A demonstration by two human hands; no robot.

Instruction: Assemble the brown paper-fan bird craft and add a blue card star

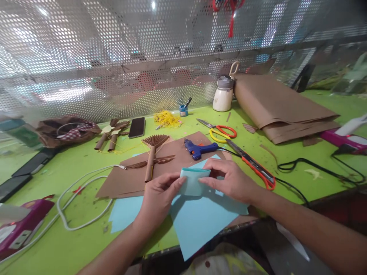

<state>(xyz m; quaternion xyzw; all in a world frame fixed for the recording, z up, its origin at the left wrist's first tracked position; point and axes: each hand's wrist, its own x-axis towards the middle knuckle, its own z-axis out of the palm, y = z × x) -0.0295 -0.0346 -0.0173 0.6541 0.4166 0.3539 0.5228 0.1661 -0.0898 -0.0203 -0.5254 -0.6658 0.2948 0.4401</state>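
A small folded piece of light blue paper (194,183) is held up between my two hands. My left hand (162,194) pinches its left edge between thumb and fingers. On the right edge, my right hand (226,177) grips it the same way. Below lies a larger light blue sheet (200,225), reaching over the table's front edge. Another blue sheet (126,214) lies to the left. Behind my left hand, a rolled brown paper figure with a pleated fan top (151,162) rests on brown paper (114,187). A blue glue gun (199,149) lies just beyond my right hand.
Orange-and-yellow scissors (220,131) and an orange utility knife (254,164) lie at right, near a black cord. A white bottle (223,93) and folded brown paper (281,103) stand behind. Left are a phone (137,127), a white cable (61,210) and a purple power strip (25,225).
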